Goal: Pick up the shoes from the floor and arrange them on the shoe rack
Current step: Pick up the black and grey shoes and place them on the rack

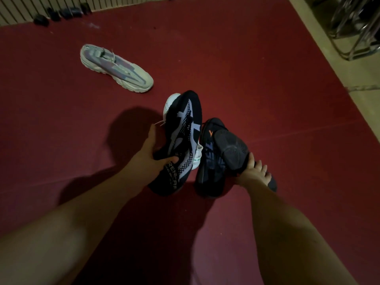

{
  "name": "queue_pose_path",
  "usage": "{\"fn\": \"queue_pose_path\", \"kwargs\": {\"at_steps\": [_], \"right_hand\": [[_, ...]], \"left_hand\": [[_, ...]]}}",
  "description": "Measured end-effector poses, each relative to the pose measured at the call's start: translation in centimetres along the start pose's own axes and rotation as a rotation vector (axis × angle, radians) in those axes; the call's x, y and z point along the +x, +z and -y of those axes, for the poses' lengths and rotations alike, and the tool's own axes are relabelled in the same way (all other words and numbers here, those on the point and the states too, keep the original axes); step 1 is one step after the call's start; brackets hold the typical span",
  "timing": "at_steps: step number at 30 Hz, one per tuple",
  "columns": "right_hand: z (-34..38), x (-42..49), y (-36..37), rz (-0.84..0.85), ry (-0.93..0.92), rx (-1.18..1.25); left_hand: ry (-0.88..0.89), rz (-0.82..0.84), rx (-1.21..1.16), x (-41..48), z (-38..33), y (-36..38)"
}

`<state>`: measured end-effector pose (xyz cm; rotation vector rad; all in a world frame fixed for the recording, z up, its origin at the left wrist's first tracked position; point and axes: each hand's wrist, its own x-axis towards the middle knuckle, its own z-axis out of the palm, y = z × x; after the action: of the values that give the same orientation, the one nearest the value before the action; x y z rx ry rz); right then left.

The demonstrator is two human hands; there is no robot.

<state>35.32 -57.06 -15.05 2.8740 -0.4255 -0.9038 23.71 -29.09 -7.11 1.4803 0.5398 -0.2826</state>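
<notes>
- Left hand [152,155]: fingers curled round the collar of a black-and-white sneaker [185,128], thumb across its side. A white shoe [169,104] is pressed behind it in the same grip, with only its toe and heel showing. Holding 2 at the ankle opening likely lets 1 hand carry a load.
- Right hand [254,173]: grips a dark shoe with an orange mark [209,149] together with a second dark shoe [232,149], which is turned sole outward. The 2 are clamped side against side, apparently so they travel as 1 bundle.
- All 4 held shoes hang toe-forward, lifted off the red floor [267,89] and casting shadows to the left.
- Pale grey sneaker [115,66]: lies alone on the floor, on its sole, well apart from both hands. Probably the mate of the white shoe, and not yet collected.
- Metal rack [353,27]: chrome frame at the far right on the pale strip beyond the red floor, likely the destination. Its shelves are too dim to read.
- Row of dark shoes [61,13]: lined along the slatted wall at the far left.
</notes>
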Motion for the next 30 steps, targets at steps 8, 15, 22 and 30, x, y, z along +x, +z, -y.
{"fn": "queue_pose_path", "kwargs": {"at_steps": [8,15,22,30], "right_hand": [[-1.3,-0.4,-1.2,-0.117,-0.204,0.071],[-2.2,-5.5,-1.0,0.482,-0.112,1.54],[0.1,-8.0,-0.6,0.608,-0.22,1.805],[4.2,-9.9,2.2,0.793,-0.318,1.506]], "left_hand": [[0.169,0.218,0.205,0.3,1.9,1.0],[0.063,0.06,-0.269,-0.7,2.3,1.7],[0.006,-0.067,-0.388,-1.8,3.2,-0.2],[0.048,-0.147,-0.342,-2.9,2.1,-4.5]]}}
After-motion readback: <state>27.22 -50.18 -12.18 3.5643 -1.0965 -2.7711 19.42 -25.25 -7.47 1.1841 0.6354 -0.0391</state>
